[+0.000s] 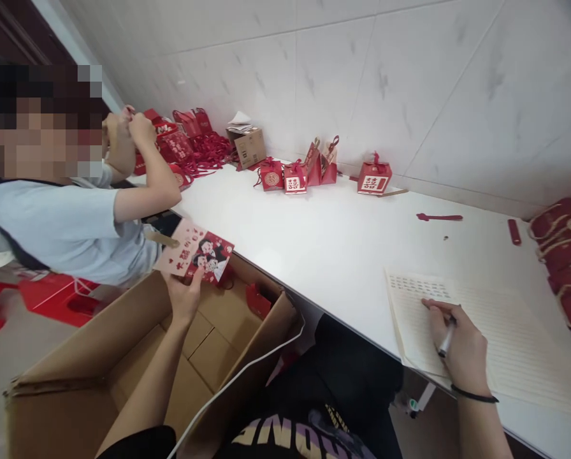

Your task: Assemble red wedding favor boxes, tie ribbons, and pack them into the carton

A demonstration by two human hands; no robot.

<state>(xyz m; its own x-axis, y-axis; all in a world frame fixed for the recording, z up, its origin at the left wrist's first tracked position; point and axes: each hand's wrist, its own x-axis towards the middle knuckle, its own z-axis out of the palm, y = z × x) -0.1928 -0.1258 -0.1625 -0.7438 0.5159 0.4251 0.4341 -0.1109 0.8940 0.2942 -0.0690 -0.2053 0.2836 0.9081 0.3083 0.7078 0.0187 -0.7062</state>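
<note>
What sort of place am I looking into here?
Probably a small workroom for gift packaging, though it could be a room at home: small red gift boxes stand on a long white table, and a large open carton sits beside it.

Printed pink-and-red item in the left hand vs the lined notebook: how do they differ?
Look: the printed item is pink and red with a cartoon couple; the notebook is pale and ruled, with small writing near its top left.
Pose: the printed item is held up by the left hand; the notebook lies flat on the table.
Size: the printed item looks clearly smaller than the notebook.
Shared: both carry markings.
</note>
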